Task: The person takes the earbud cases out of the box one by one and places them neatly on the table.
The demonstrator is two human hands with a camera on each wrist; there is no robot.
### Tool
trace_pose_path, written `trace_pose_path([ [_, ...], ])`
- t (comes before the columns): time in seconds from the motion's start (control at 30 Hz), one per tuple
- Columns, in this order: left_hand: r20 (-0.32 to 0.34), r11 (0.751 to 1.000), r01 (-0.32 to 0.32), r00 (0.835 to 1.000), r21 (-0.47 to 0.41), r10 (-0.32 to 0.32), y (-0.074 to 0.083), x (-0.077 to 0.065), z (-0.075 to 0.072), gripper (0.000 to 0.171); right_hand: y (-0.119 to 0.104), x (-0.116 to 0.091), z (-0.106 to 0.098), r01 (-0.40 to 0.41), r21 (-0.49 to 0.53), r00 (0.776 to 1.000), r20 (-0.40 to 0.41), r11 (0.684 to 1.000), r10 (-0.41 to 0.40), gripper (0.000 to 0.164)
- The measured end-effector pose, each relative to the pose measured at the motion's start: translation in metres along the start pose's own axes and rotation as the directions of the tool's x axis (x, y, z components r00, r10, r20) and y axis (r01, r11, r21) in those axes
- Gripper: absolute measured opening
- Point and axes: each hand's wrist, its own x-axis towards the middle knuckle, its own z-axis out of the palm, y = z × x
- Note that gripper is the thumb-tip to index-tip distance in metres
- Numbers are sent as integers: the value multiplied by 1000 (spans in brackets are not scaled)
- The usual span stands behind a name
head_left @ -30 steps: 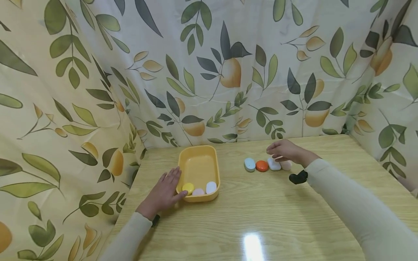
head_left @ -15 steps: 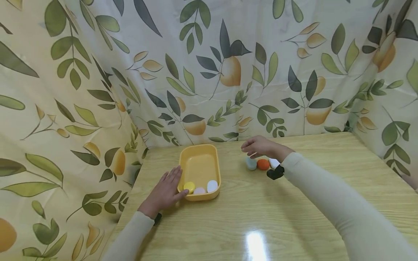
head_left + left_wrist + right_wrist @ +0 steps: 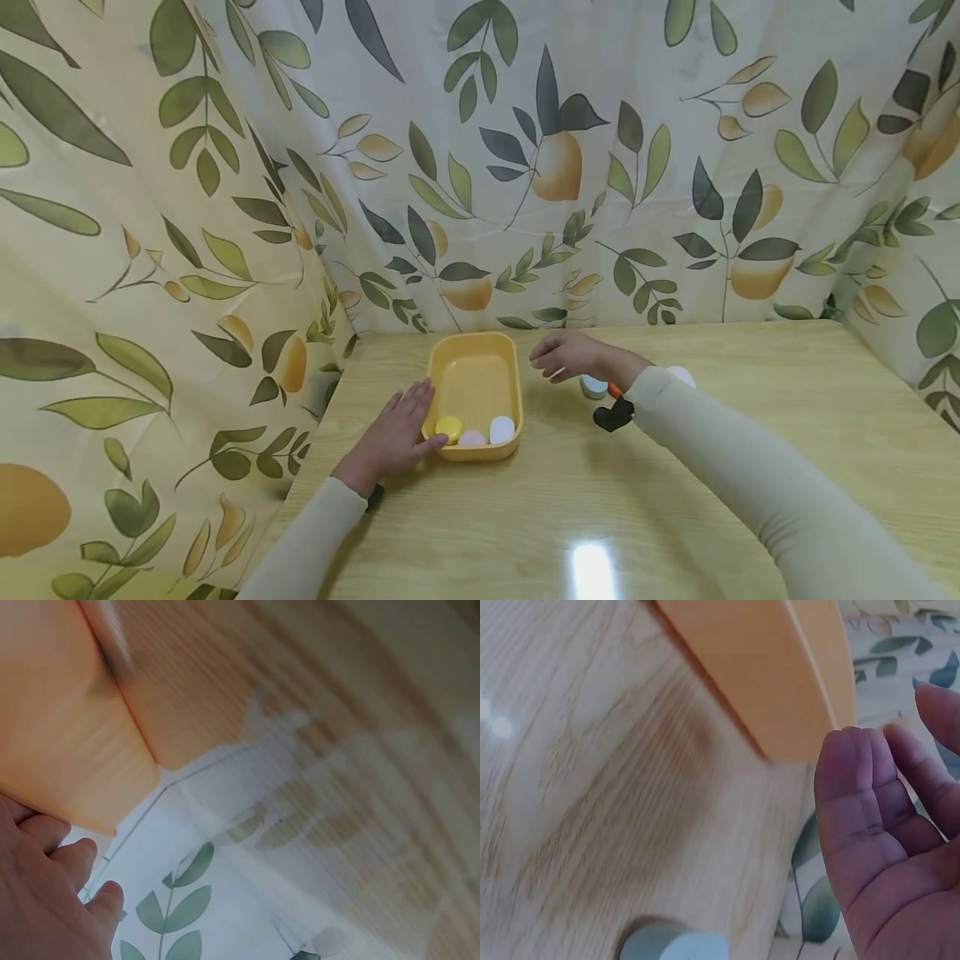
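Observation:
My left hand (image 3: 392,433) lies with extended fingers along the left rim of a yellow-orange plastic tray (image 3: 513,375), thumb across its front left corner. Inside the tray's near end are a yellow rounded piece (image 3: 450,427), a pale pink one (image 3: 472,437) and a white one (image 3: 502,430). To the right of the tray hovers my right hand (image 3: 576,355), its fingers loosely bent. The right wrist view shows its palm (image 3: 907,892) holding nothing, thumb apart from the fingers. Just behind it sits a light blue rounded piece (image 3: 594,387).
Beside the blue piece, an orange-red piece (image 3: 614,390) is mostly covered by my right wrist. A pale pinkish piece (image 3: 681,376) shows past the sleeve. Leaf-and-fruit patterned cloth (image 3: 525,208) stands behind and left of the wooden table (image 3: 480,517).
My right hand has travelled left from above the white and pinkish pieces, past the blue one, to near the tray. My left hand stays at the tray; the head view has shifted slightly.

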Motion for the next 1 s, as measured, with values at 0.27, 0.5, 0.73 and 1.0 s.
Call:
trace_pose_path([
  [0.27,-9,1000,-11,1000,14,11,1,-7,2,90,-7,7,22,21,51,998,59,999,-24,38],
  [0.5,-4,1000,5,1000,12,-5,2,-1,-1,90,-15,20,27,32,55,994,99,998,-37,40],
  [0.73,10,1000,18,1000,7,-19,5,0,1,92,-14,30,38,20,75,991,131,997,-29,30],
  [1.0,5,999,21,1000,25,-21,4,-1,-2,92,-14,35,51,25,110,984,171,994,-43,38],
])
